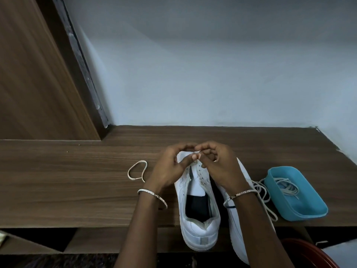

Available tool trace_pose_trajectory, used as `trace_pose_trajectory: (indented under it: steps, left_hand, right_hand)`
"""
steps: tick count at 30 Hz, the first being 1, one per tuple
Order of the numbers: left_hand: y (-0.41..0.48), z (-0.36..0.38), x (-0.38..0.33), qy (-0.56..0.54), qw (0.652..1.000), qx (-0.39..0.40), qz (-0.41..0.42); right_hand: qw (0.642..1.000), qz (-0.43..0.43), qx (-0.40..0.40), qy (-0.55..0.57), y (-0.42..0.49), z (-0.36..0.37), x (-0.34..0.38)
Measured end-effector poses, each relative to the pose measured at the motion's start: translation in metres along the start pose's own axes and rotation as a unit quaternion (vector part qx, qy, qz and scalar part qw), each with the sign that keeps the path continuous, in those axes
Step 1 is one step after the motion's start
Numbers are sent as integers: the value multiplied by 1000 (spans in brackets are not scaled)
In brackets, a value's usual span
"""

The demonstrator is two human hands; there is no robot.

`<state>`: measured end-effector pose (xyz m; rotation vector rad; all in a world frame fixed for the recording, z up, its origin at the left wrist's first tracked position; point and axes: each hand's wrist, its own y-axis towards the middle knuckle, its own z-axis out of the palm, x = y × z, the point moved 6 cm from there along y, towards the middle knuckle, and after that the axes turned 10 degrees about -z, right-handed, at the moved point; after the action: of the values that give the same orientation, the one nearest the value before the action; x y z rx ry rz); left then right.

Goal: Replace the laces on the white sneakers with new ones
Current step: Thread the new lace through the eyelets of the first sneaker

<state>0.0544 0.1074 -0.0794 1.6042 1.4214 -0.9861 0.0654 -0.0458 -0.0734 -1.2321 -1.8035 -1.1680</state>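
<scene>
Pinching a thin white lace [196,152] with curled fingers, left hand [170,171] and right hand [220,167] meet over the toe of a white leather sneaker [197,200] on the brown wooden table [77,180]. A second white sneaker [234,236] is alongside it, and a blue plastic tray [309,206] of laces is to the right.

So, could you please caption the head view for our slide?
The left hand grips the white sneaker at its toe while the right hand works the eyelets; laces lie in a blue tray.

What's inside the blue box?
A bundle of pale shoelaces lies inside the blue box. Anything under the laces is covered.
</scene>
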Motion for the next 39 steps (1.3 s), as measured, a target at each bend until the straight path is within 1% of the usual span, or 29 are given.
trace_pose_trajectory:
  steps: [4, 6, 9, 12, 15, 17, 19, 20, 22, 23, 25, 27, 28, 29, 31, 33, 34, 37, 39]
  left_hand:
    - [4, 3, 12, -39, 999, -11, -19]
    - [7, 1, 18, -44, 998, -39, -30]
    - [13, -9, 29, 35, 989, -138, -43]
    - [13, -20, 46, 87, 969, -211, -95]
    - [10, -22, 59, 94, 954, -240, -154]
    - [8, -19, 59, 123, 944, -246, -182]
    - [7, -19, 54, 137, 941, -251, -182]
    - [7, -19, 48, 133, 944, -258, -158]
    - [7, -16, 26, 120, 959, -249, -67]
    - [8, -10, 13, 119, 969, -218, -21]
    - [10, 8, -14, 130, 982, -127, 47]
    - [8, 26, -34, 138, 984, -65, 89]
    - [7, 31, -41, 132, 985, -50, 102]
    - [6, 32, -44, 116, 987, -43, 106]
    - [7, 29, -43, 71, 993, -36, 89]
    - [7, 18, -35, 41, 996, -61, 54]
    - [7, 11, -28, 22, 995, -88, 30]
    - [6, -16, -5, -14, 979, -202, -27]
    - [3, -34, 9, 8, 960, -272, -60]
  right_hand:
    - [999, 22, -9, 39, -4, -10, -1]
    - [996, 35, -15, 80, -5, -18, 1]
    - [992, 47, -33, 114, -6, -36, 1]
    - [987, 54, -65, 134, -7, -59, -6]
    - [976, 78, -121, 161, -11, -82, -17]
    - [969, 89, -155, 169, -15, -97, -24]
    - [968, 82, -174, 162, -16, -106, -27]
    - [968, 78, -176, 161, -16, -108, -26]
    - [970, 73, -162, 167, -16, -104, -22]
    - [972, 72, -145, 169, -14, -98, -18]
    - [982, 54, -93, 156, -12, -83, -7]
    - [988, 25, -44, 143, -9, -67, 5]
    - [989, 16, -31, 143, -9, -63, 8]
    - [989, 12, -27, 146, -8, -61, 10]
    - [987, 15, -36, 157, -9, -63, 9]
    - [985, 21, -49, 166, -10, -69, 7]
    - [985, 27, -55, 164, -11, -72, 5]
    - [983, 45, -70, 163, -12, -83, -2]
    - [982, 60, -88, 157, -14, -90, -8]
